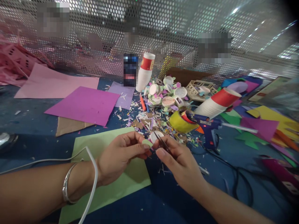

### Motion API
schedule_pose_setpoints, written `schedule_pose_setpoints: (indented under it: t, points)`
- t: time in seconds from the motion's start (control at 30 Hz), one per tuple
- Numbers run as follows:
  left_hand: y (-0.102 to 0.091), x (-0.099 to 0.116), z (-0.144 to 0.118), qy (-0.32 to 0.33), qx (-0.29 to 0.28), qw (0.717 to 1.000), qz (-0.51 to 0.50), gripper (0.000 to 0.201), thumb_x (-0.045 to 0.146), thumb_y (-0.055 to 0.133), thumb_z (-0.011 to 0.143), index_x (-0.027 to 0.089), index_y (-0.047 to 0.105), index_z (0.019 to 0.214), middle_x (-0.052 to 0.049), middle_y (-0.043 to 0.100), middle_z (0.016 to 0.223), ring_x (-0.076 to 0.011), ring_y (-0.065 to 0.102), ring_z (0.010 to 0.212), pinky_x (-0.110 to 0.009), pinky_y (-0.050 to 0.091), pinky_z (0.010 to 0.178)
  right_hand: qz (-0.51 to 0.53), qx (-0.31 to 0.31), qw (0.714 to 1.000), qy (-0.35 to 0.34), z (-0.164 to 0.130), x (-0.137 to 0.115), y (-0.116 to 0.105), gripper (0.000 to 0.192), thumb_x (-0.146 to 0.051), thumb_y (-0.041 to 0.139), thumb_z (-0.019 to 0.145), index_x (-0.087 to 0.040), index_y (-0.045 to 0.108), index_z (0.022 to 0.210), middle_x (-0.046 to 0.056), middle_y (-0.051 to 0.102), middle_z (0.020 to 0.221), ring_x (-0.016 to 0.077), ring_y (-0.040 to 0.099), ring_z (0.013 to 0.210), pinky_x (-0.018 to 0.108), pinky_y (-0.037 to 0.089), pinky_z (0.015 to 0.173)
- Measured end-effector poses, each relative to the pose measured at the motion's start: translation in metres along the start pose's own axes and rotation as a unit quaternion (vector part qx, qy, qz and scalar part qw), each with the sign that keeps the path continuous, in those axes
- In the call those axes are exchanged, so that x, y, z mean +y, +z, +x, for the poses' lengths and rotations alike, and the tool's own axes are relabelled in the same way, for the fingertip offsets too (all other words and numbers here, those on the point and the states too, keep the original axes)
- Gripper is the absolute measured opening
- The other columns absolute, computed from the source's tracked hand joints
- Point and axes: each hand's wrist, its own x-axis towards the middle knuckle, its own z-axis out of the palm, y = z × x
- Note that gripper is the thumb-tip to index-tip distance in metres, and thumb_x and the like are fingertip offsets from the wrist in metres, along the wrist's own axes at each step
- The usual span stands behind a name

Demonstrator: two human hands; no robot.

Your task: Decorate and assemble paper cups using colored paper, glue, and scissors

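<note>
My left hand (120, 155) pinches a small light-green paper piece (147, 143) between thumb and fingers; a silver bangle sits on that wrist. Right beside it, my right hand (179, 163) grips small dark scissors (161, 141), whose blades point up and left at the paper piece. A small white round cup base (157, 136) lies on the scraps just behind the blades. Both hands hover over a light-green paper sheet (112, 186) on the blue table.
A blue glue gun (207, 126) with its black cord lies right of the hands, next to a yellow tape roll (181, 123). Paper cup stacks (146, 71) (217, 102), cut cup pieces, paper scraps, purple sheet (86, 104), pink sheet and coloured sheets surround. A white cable (92, 174) crosses my left arm.
</note>
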Motion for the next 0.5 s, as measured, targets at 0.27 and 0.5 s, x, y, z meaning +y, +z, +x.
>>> schedule_pose_setpoints:
  t: [0.27, 0.5]
  points:
    - [-0.0027, 0.0041, 0.0008, 0.033, 0.018, 0.999, 0.024, 0.025, 0.024, 0.082, 0.076, 0.015, 0.059, 0.076, 0.002, 0.064, 0.07, -0.0089, 0.057, 0.069, -0.022, 0.044, 0.068, -0.059, -0.028, 0.998, -0.011, -0.0011, -0.0017, -0.0008, 0.033, -0.052, 0.048, 0.102, -0.022, 0.057, 0.095, -0.003, 0.045, 0.075, 0.0118, 0.038, 0.064, 0.026, 0.03, 0.055]
    - [-0.0032, 0.004, 0.0005, 0.039, 0.025, 0.998, 0.051, 0.024, 0.024, 0.08, 0.075, 0.016, 0.057, 0.076, 0.003, 0.062, 0.069, -0.0096, 0.056, 0.068, -0.024, 0.042, 0.066, -0.068, -0.039, 0.997, -0.014, -0.0021, -0.0049, -0.0013, 0.033, -0.052, 0.045, 0.104, -0.022, 0.057, 0.097, -0.003, 0.044, 0.074, 0.0128, 0.037, 0.063, 0.027, 0.031, 0.054]
